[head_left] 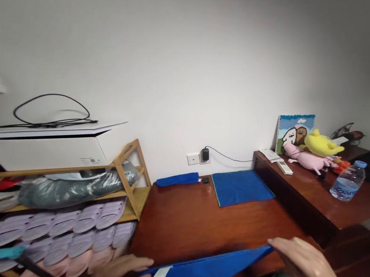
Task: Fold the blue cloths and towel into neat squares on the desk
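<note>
A blue cloth [204, 271] with a small white tag lies stretched across the near edge of a dark wooden surface [192, 216]. My left hand [118, 274] grips the cloth's left corner near the tag. My right hand [302, 264] holds its right corner, fingers closed over the edge. Farther back, a second blue cloth [241, 186] lies flat by the wall, and a folded blue cloth [178, 179] rests against the wall to its left.
A bamboo shoe rack [127, 181] with several lilac and pink slippers stands at the left, a white box and black cable on top. A raised wooden ledge [320, 200] at right carries plush toys, a water bottle [347, 180] and a remote. A wall socket holds a black charger [205, 154].
</note>
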The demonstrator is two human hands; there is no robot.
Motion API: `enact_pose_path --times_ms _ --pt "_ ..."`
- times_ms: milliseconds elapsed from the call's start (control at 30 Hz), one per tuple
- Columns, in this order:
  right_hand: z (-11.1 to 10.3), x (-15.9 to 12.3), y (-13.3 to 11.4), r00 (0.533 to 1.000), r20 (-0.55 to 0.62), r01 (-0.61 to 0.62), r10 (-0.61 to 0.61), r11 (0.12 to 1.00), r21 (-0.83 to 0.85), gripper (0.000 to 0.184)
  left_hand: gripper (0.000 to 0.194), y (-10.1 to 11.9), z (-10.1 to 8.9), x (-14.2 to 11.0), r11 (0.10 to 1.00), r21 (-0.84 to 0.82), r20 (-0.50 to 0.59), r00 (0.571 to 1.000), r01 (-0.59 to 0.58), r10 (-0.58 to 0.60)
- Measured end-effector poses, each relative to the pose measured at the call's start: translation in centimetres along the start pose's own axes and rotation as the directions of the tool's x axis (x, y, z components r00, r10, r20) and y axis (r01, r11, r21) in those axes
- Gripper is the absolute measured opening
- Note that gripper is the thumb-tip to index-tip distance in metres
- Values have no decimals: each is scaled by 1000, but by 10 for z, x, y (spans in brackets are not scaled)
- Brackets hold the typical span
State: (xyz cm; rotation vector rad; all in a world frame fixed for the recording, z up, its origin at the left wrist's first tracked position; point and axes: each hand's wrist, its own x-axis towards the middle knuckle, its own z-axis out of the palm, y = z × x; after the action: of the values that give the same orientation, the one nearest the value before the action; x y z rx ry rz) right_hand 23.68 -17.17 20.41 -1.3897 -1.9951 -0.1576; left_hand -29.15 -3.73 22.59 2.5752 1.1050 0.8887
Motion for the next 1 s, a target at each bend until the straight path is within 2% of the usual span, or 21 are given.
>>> enact_pose_path --times_ms 67,133,233,300,367,433,533,633,700,800,900,1000 --pt "-23 11 8 999 -11 -48 49 998 37 36 23 20 -13 37 994 -95 98 994 48 -39" --pt "-38 26 20 993 -5 -118 119 990 82 34 28 36 -15 78 973 -192 248 966 128 -78" --pt "-42 56 52 972 35 -235 233 962 140 38 36 44 2 141 920 -316 444 893 230 -71" --pt "-37 81 82 962 57 -274 268 949 157 40 41 41 23 181 897 -367 480 876 246 -43" --pt "-30 110 117 959 33 -283 281 950 131 37 45 34 44 221 892 -389 453 891 232 -34" --pt "-25 144 150 954 -31 -295 298 952 79 32 49 27 62 262 897 -390 383 923 208 -48" --pt "-20 197 193 931 -156 -327 329 944 37 27 51 21 85 320 901 -397 169 979 177 -118" --pt "-11 237 228 892 -296 -346 341 937 36 25 49 16 109 364 900 -410 -35 983 148 -178" --pt "1 249 250 865 -362 -357 348 933 43 25 48 11 132 381 906 -402 -98 978 132 -185" --pt "31 241 282 828 -389 -413 404 908 63 28 46 -1 177 384 913 -392 -116 978 117 -175" --pt "74 208 310 802 -356 -489 480 870 70 31 38 -15 233 366 930 -355 -71 989 98 -131" --pt "127 164 328 773 -283 -575 568 815 67 34 26 -27 294 335 955 -286 -6 996 83 -88"
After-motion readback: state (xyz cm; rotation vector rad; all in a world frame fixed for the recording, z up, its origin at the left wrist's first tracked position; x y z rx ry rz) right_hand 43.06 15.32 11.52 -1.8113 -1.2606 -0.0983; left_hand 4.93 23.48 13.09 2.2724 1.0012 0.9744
